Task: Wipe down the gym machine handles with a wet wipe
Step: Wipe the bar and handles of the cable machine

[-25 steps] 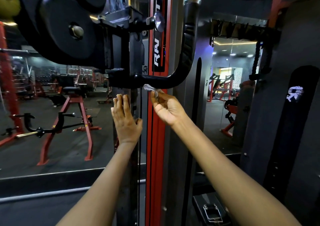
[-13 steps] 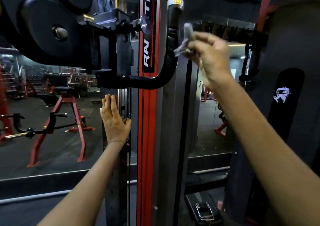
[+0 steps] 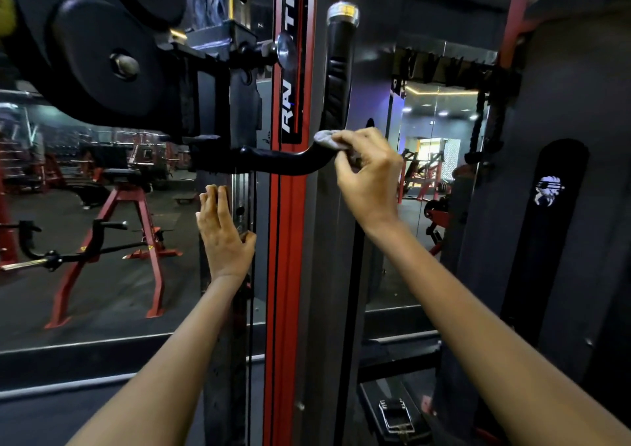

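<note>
White slanted letters "RA", rest cut off by frame post, run vertically on black panel (image 3: pixel 291 80) of red upright column, at 12 o'clock. White emblem (image 3: pixel 549 190) without readable lettering on tall black rounded pad, at 3 o'clock.

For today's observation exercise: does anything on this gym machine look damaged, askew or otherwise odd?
Nothing stands out. The right hand presses a wet wipe against the bend of the black handle; the left hand rests flat on the machine's upright.

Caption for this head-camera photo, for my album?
Right hand presses a wet wipe on the handle's bend; left hand braces flat against the frame.
</note>
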A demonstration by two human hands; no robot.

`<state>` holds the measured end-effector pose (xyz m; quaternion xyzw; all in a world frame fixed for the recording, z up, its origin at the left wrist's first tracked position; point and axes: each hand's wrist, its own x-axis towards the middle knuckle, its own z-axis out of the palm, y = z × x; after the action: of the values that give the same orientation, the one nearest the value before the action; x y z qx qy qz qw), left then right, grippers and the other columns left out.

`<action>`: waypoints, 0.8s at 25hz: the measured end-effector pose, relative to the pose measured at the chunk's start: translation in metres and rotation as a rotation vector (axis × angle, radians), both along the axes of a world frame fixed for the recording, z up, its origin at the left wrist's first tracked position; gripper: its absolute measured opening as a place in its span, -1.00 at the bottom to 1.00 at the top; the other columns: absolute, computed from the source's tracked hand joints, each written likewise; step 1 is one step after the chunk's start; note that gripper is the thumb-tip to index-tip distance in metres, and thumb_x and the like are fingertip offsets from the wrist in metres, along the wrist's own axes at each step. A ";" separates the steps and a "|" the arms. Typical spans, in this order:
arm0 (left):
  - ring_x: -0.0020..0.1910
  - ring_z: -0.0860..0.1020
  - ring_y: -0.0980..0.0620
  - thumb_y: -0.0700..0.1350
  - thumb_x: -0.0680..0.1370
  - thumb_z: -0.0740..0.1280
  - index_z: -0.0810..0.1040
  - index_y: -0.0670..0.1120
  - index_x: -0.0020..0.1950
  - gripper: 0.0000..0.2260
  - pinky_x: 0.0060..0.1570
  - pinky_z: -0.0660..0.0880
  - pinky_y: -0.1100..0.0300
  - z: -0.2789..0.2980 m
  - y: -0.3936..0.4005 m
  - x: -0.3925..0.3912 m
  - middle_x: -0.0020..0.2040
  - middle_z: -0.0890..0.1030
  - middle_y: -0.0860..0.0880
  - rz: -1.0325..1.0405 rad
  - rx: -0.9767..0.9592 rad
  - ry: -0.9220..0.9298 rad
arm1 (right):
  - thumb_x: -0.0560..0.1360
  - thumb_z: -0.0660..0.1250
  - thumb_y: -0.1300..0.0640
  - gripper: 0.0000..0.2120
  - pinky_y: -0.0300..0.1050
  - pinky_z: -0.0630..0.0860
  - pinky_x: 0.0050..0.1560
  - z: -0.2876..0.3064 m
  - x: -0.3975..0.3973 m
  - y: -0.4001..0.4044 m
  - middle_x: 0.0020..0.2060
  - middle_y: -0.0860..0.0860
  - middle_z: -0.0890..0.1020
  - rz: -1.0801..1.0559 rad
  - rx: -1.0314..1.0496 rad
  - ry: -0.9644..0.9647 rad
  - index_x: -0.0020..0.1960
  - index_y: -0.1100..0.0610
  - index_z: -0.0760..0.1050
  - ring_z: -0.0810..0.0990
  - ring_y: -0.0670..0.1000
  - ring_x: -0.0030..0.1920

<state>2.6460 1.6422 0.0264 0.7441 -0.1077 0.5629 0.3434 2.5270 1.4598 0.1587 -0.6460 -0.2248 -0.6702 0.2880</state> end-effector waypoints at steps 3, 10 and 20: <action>0.51 0.01 -0.20 -0.35 0.37 0.42 0.03 -0.21 0.52 -0.17 0.48 -0.04 -0.10 0.004 -0.001 -0.010 0.53 0.05 -0.21 -0.006 0.006 0.069 | 0.34 0.33 0.42 -0.81 -0.52 0.33 -0.28 -0.009 0.003 0.005 -0.28 0.08 0.54 0.015 0.007 0.033 -0.08 0.29 0.61 0.39 -0.17 -0.33; 0.53 -0.08 -0.08 -0.26 0.41 0.43 -0.14 -0.07 0.55 -0.08 0.50 -0.06 0.04 0.011 -0.002 -0.029 0.56 -0.08 -0.09 0.014 0.044 0.258 | 0.37 0.34 0.41 -0.81 -0.42 0.49 -0.12 -0.068 0.009 0.005 -0.17 0.08 0.64 0.100 -0.140 0.374 -0.07 0.25 0.62 0.58 -0.11 -0.17; 0.14 0.51 -0.17 -0.26 0.44 0.39 0.45 -0.23 0.24 -0.63 0.13 0.42 -0.01 -0.110 0.066 -0.118 0.19 0.51 -0.16 0.125 0.000 0.541 | 0.33 0.30 0.38 -0.79 -0.17 0.47 -0.14 -0.197 0.009 0.052 -0.23 0.12 0.65 0.340 -0.392 0.890 -0.14 0.21 0.66 0.60 0.07 -0.17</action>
<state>2.5278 1.7083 -0.0835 0.8725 0.0339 0.3640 0.3243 2.5359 1.5116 -0.0383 -0.8648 -0.3037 -0.2194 0.3342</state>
